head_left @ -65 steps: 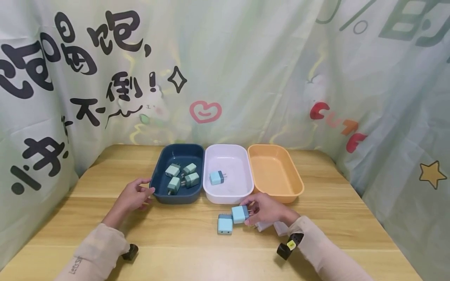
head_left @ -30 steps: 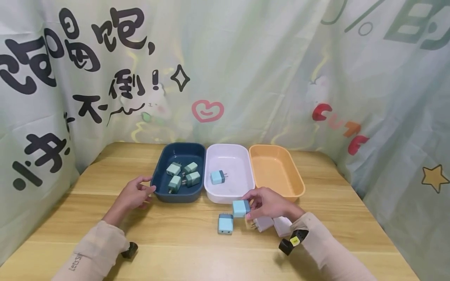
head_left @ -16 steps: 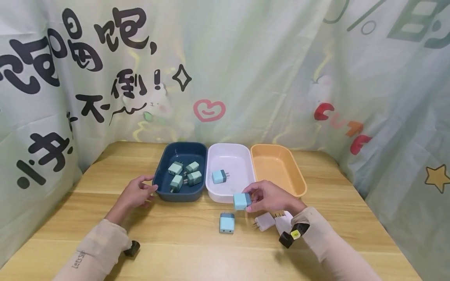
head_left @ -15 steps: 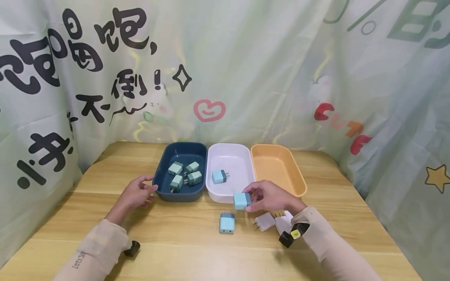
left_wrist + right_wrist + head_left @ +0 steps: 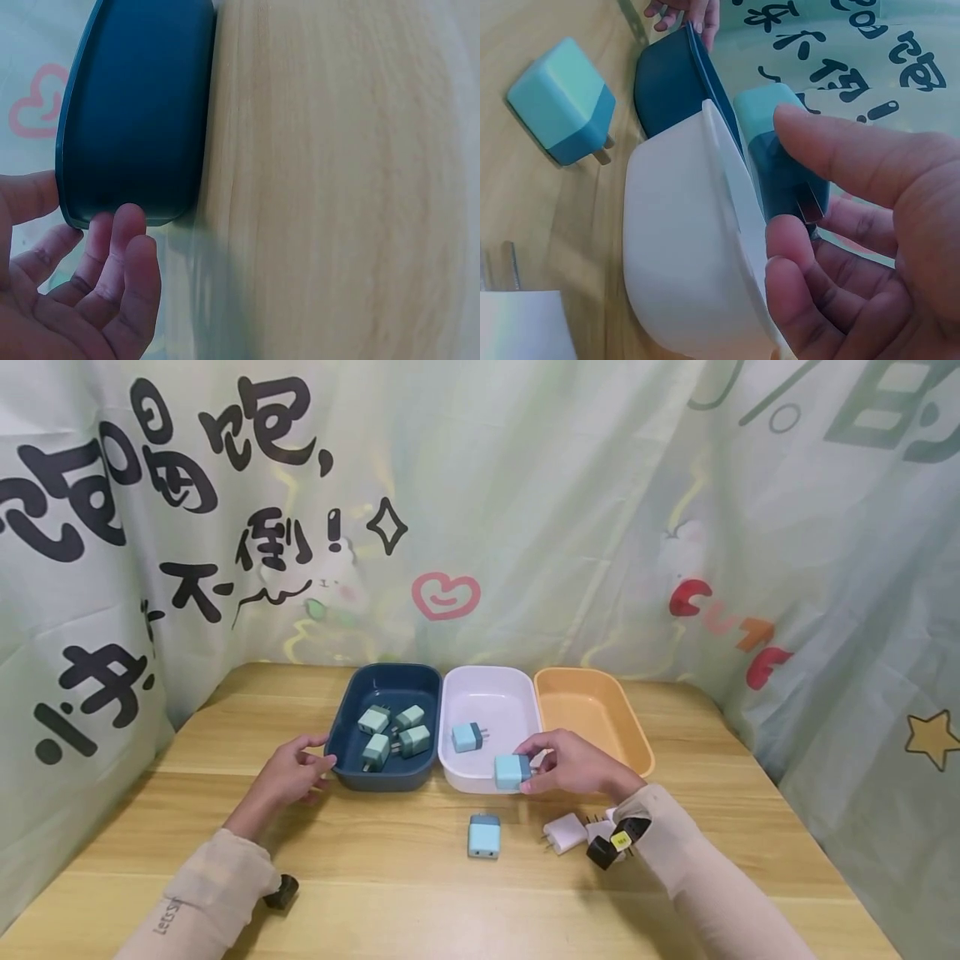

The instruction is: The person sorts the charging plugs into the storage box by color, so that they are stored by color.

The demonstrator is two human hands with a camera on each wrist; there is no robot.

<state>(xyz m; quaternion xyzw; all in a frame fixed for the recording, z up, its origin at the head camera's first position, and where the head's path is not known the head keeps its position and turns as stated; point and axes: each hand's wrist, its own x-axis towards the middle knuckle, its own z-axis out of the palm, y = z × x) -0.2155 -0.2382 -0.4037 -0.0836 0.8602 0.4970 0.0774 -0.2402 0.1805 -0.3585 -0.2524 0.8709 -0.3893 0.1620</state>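
My right hand (image 5: 573,764) pinches a light-blue charger plug (image 5: 512,772) with a darker blue end, over the front rim of the white tray (image 5: 487,785). In the right wrist view, the thumb lies on this charger plug (image 5: 769,142) and its prongs point back toward the fingers. Another blue charger plug (image 5: 467,737) lies inside the white tray, and a third charger plug (image 5: 483,837) lies on the table in front. My left hand (image 5: 288,772) touches the near left corner of the navy tray (image 5: 386,781) with relaxed fingers. Several green charger plugs (image 5: 377,750) lie in that tray.
An orange tray (image 5: 588,718) stands against the white tray's right side. White charger plugs (image 5: 566,833) lie on the wooden table (image 5: 390,893) below my right wrist, some partly hidden by the wrist camera (image 5: 603,852). A printed curtain (image 5: 525,527) hangs behind.
My right hand has lifted the blue charger plug off the table and carried it forward to the white tray's front rim. The left hand has stayed at the navy tray.
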